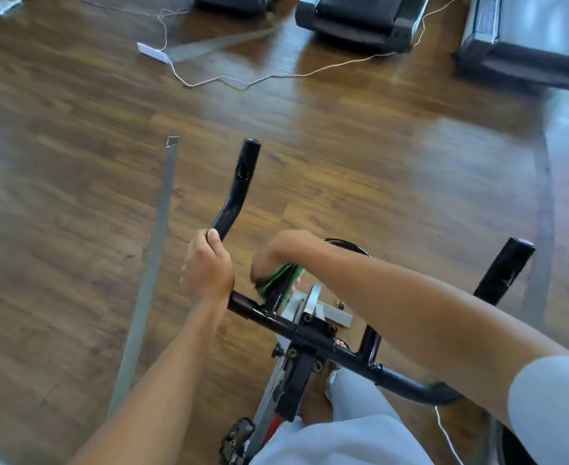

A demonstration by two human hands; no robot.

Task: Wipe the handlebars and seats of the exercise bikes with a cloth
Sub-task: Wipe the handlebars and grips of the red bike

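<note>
Handlebar wipe under way.
Left hand (207,263) clenches the eleven-o'clock horn (236,193); right hand (276,253) grasps the cloth (276,278) round an inner bar (274,302); three-o'clock horn (507,270) probably next.

The handlebar (309,333) is being held at its left bend by the left grip (207,263); just right, a cloth (278,276) is being held under the right grip (276,253). Treadmills (360,18) are being seen behind, across the floor (75,162).

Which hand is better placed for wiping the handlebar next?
The right hand: it holds the green cloth on an inner bar of the handlebar. The left hand merely grips the left bend.
</note>
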